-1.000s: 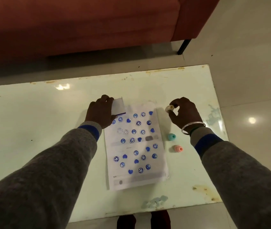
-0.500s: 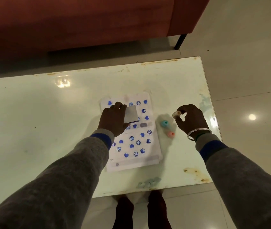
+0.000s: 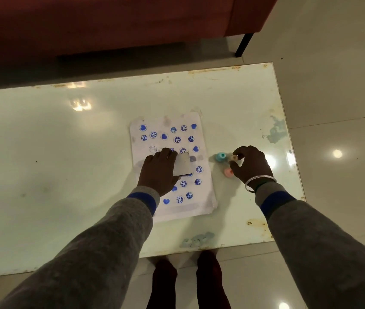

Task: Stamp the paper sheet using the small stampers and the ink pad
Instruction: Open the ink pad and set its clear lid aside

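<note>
A white paper sheet (image 3: 168, 141) covered with several blue stamp marks lies on the pale glass table (image 3: 65, 163). My left hand (image 3: 158, 171) rests over the sheet's middle, holding a flat grey ink pad (image 3: 182, 164). My right hand (image 3: 251, 166) is just right of the sheet, its fingertips pinching a small cream stamper (image 3: 234, 157). A teal stamper (image 3: 220, 156) stands on the table beside those fingertips. A pink stamper (image 3: 228, 172) stands a little nearer, partly hidden by my thumb.
A red sofa (image 3: 110, 25) with a dark leg (image 3: 244, 44) stands beyond the table's far edge. The table's right edge (image 3: 288, 130) and near edge are close to the stampers. My feet (image 3: 188, 282) show on the tiled floor below the near edge.
My left hand has carried the ink pad from the sheet's top left corner down to its middle. My right hand has come down and left with the cream stamper, close to the other two stampers.
</note>
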